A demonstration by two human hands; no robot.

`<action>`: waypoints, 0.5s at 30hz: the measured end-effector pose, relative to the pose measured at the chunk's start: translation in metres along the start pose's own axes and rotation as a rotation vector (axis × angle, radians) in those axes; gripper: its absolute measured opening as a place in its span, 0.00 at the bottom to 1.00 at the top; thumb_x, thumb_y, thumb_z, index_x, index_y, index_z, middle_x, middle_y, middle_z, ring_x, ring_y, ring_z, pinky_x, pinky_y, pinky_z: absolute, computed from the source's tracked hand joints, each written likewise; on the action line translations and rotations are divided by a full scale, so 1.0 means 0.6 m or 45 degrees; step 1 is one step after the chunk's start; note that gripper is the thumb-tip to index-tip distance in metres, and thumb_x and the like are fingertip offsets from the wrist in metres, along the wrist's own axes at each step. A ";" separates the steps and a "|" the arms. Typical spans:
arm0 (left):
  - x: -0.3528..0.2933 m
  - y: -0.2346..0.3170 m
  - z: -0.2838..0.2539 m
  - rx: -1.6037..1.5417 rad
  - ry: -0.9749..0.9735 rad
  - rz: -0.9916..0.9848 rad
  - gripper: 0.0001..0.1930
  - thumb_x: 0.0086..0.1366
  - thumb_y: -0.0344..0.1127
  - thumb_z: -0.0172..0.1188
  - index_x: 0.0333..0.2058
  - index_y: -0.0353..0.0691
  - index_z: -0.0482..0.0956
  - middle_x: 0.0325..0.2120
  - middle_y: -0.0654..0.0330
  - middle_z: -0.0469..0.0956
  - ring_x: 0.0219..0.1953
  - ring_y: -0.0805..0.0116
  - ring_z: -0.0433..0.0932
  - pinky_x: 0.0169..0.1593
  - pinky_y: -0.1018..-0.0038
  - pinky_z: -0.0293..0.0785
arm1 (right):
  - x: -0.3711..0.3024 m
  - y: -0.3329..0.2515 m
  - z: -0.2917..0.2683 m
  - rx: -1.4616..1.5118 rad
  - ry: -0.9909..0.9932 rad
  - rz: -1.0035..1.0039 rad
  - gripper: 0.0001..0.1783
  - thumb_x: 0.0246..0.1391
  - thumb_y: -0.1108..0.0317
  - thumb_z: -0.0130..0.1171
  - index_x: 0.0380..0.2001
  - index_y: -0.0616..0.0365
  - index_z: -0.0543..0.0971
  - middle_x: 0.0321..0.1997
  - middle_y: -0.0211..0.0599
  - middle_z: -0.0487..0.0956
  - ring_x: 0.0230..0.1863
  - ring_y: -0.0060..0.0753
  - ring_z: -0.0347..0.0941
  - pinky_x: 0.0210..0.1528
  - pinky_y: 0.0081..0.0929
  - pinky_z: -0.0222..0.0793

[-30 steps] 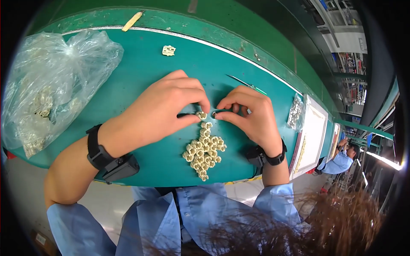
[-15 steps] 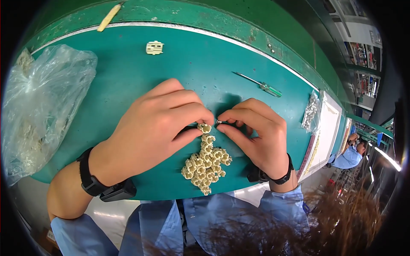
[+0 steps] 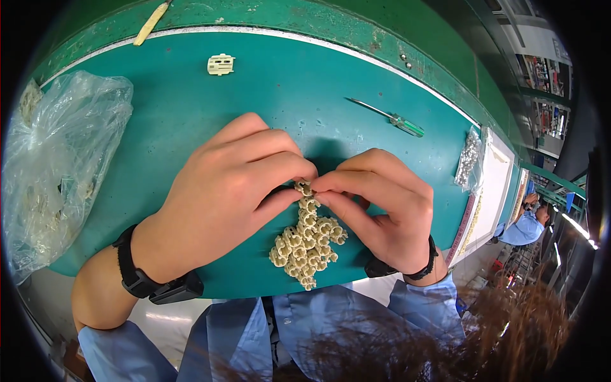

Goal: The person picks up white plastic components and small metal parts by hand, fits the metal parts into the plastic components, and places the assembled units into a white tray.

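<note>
My left hand (image 3: 232, 175) pinches a small cream plastic socket-like part (image 3: 303, 187) between thumb and index finger, just above the far end of a pile. My right hand (image 3: 391, 207) is closed in a pinch, its fingertips against the right side of that same part. The small shiny metal piece seen there earlier is hidden by the fingers now. Below the hands lies a heap of similar cream plastic parts (image 3: 307, 243), crown-shaped and hollow, loosely bunched on the green table mat (image 3: 172, 95).
A clear plastic bag (image 3: 70, 146) lies at the left. Toward the back are a cream rectangular plastic piece (image 3: 221, 64) and a screwdriver with a green handle (image 3: 406, 125). At the right rests a bag of small metal pieces (image 3: 469, 159). Another person (image 3: 525, 226) sits farther off.
My right hand has moved left, bringing its fingertips and the small metal piece up to the cream part. My left hand stays nearly where it was, still holding that part.
</note>
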State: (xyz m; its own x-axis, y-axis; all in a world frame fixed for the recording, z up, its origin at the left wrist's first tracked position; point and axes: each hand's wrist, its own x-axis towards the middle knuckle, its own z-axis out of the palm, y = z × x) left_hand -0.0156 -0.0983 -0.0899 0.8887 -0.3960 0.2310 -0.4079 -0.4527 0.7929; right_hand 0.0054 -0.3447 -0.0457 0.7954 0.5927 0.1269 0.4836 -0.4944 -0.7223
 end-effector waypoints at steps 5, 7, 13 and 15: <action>0.001 -0.001 0.000 -0.005 0.012 0.023 0.17 0.53 0.26 0.83 0.42 0.42 0.91 0.42 0.64 0.88 0.44 0.56 0.81 0.47 0.64 0.82 | 0.000 0.004 0.007 0.007 -0.003 0.004 0.13 0.54 0.79 0.82 0.43 0.60 0.94 0.40 0.36 0.88 0.38 0.32 0.84 0.38 0.29 0.78; 0.000 0.000 -0.001 0.002 0.011 0.019 0.17 0.53 0.26 0.83 0.42 0.41 0.91 0.42 0.64 0.88 0.44 0.56 0.81 0.47 0.64 0.82 | 0.001 0.004 0.007 0.005 0.000 -0.009 0.13 0.54 0.79 0.82 0.43 0.60 0.94 0.40 0.36 0.88 0.39 0.33 0.84 0.39 0.30 0.79; 0.000 -0.001 -0.002 -0.003 0.010 0.010 0.16 0.53 0.26 0.83 0.42 0.41 0.91 0.42 0.63 0.89 0.44 0.56 0.81 0.48 0.64 0.82 | 0.003 0.003 0.008 -0.002 -0.012 -0.023 0.13 0.53 0.78 0.83 0.43 0.60 0.94 0.40 0.37 0.88 0.39 0.35 0.84 0.40 0.31 0.80; 0.001 -0.002 -0.003 -0.003 0.011 0.014 0.16 0.53 0.26 0.83 0.42 0.41 0.91 0.42 0.63 0.89 0.44 0.56 0.81 0.48 0.64 0.82 | 0.004 0.004 0.009 -0.004 -0.003 -0.026 0.13 0.53 0.78 0.83 0.43 0.60 0.94 0.40 0.37 0.88 0.39 0.35 0.85 0.40 0.31 0.80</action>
State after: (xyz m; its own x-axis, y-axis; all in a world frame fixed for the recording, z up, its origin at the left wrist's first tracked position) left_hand -0.0145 -0.0968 -0.0897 0.8860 -0.3941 0.2444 -0.4170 -0.4466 0.7916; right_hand 0.0064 -0.3413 -0.0507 0.7845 0.6042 0.1396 0.5008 -0.4846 -0.7172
